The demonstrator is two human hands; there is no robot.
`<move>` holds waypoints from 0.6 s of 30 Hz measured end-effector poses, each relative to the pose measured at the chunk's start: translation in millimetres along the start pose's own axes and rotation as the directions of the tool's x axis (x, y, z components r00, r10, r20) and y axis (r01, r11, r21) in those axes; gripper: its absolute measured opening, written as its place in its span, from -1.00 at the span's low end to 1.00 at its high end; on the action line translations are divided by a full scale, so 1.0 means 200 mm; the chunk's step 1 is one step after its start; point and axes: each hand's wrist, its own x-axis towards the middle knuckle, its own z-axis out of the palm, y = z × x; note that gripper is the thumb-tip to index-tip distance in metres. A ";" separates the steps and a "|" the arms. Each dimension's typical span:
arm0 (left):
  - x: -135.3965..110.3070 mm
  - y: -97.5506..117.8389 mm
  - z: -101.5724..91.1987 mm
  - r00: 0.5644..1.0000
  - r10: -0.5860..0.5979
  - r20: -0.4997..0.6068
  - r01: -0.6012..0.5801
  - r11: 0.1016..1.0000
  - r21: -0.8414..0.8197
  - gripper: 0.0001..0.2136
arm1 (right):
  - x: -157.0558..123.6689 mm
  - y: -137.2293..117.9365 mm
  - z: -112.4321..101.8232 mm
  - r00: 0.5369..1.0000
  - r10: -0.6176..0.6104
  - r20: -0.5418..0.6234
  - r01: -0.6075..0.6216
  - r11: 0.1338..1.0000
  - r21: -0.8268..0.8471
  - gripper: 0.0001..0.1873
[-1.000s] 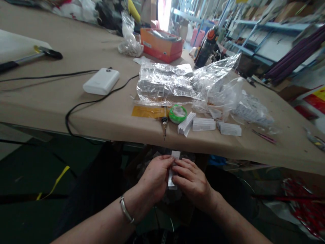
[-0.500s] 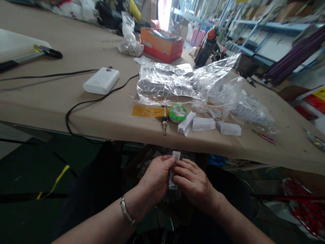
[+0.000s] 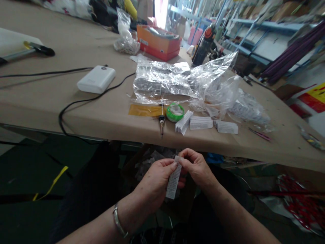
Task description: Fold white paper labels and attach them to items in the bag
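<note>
paper strip, narrow, white and printed, slanted between your two hands, in front of the table's edge and above a heap of pale scraps. your left hand had it clamped between thumb and fingers near its upper end, and your right hand pinched its top tip, so the two hands were close together there. a silvery bracelet circled your left wrist.

on the brown table before you lay three small stacks of white strips: a slanted, fanned left stack, a middle stack just beside it, and a right stack. left of these sat a green-rimmed round container, then a pen-like tool whose metal tip pointed towards you, near an amber sheet. behind them spread crumpled clear plastic. farther left, a black cable curved past a white device; an orange box stood at the back.
</note>
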 end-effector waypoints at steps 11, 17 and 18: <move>0.00 -0.01 -0.08 0.972 -0.142 0.187 0.151 0.988 -0.034 -0.83 | -0.01 0.02 0.03 1.000 0.020 -0.011 -0.018 0.988 0.152 -0.84; -0.01 -0.01 -0.09 0.972 -0.152 0.181 0.154 0.988 0.002 -0.85 | -0.02 0.03 0.06 0.999 -0.011 -0.031 0.017 0.985 0.171 -0.83; -0.01 -0.01 -0.09 0.973 -0.148 0.177 0.149 0.989 0.007 -0.85 | -0.02 0.03 0.06 1.000 -0.012 -0.019 0.016 0.984 0.178 -0.83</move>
